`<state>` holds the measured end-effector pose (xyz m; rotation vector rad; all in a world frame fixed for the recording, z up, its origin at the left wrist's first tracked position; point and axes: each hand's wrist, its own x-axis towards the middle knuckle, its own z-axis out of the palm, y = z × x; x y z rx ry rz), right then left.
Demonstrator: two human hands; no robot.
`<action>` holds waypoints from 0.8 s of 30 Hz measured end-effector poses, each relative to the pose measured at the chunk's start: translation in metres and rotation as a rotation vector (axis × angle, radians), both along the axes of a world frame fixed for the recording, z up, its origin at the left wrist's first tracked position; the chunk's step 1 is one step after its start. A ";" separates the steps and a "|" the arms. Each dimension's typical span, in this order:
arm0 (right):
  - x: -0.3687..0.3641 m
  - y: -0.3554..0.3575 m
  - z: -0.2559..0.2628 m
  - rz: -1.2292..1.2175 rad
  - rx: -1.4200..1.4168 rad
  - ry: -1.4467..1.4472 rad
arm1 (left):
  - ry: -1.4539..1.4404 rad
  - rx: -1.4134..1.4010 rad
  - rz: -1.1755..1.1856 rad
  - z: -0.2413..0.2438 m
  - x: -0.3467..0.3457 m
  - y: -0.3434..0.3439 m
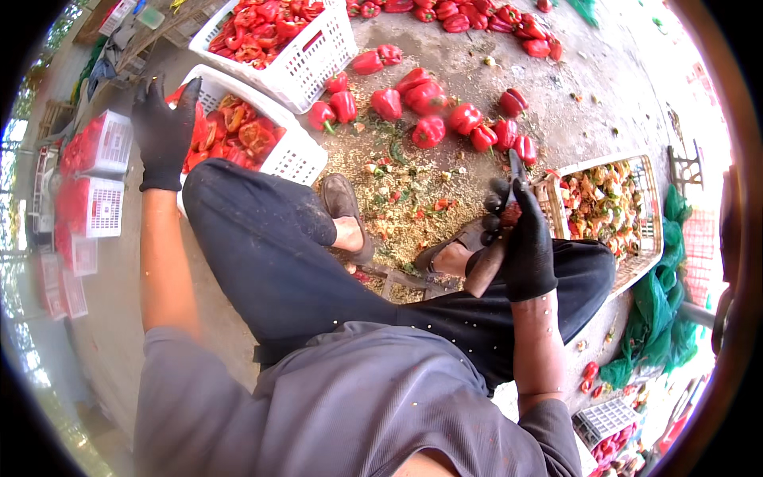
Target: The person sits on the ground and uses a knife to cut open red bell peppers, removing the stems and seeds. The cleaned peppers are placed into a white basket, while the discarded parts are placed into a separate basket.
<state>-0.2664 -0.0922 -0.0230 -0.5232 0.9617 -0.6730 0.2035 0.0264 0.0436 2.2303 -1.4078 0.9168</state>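
My left hand (166, 128), in a black glove, is over the left edge of a white plastic crate (298, 156) of cut red pepper pieces (229, 134). Its fingers are spread, and some red shows beside them; I see nothing gripped. My right hand (524, 238), also gloved in black, is closed around a knife (486, 268) with a wooden handle. The short blade points away from me, towards whole red bell peppers (426, 98) scattered on the concrete floor. Pale seeds and green scraps (387, 208) cover the ground between my shoes.
Beyond the near crate stands another white crate (319, 50) heaped with cut peppers. To my right, a crate (653, 223) holds pepper cores (602, 203), beside green netting (661, 298). More filled crates (104, 206) line the left side. Further whole peppers (477, 18) lie at the back.
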 end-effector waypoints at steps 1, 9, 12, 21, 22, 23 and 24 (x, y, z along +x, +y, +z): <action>0.006 0.001 -0.003 -0.028 0.032 0.016 | 0.209 0.001 -0.089 -0.007 -0.015 -0.022; 0.009 -0.005 -0.006 -0.055 0.245 0.066 | 0.665 0.903 -0.452 -0.206 -0.155 -0.214; -0.001 0.012 -0.040 0.217 -0.100 0.254 | 0.520 0.970 -0.473 -0.282 -0.204 -0.265; -0.019 -0.044 -0.008 0.157 -0.064 0.304 | 0.879 1.063 -0.206 -0.379 -0.228 -0.320; -0.019 -0.047 -0.007 0.196 -0.158 0.345 | 1.154 0.937 -0.317 -0.394 -0.208 -0.307; -0.017 -0.047 -0.009 0.186 -0.148 0.335 | 1.418 0.786 -0.426 -0.400 -0.196 -0.296; -0.019 -0.049 -0.017 0.129 -0.112 0.326 | 1.788 0.718 -0.425 -0.364 -0.218 -0.292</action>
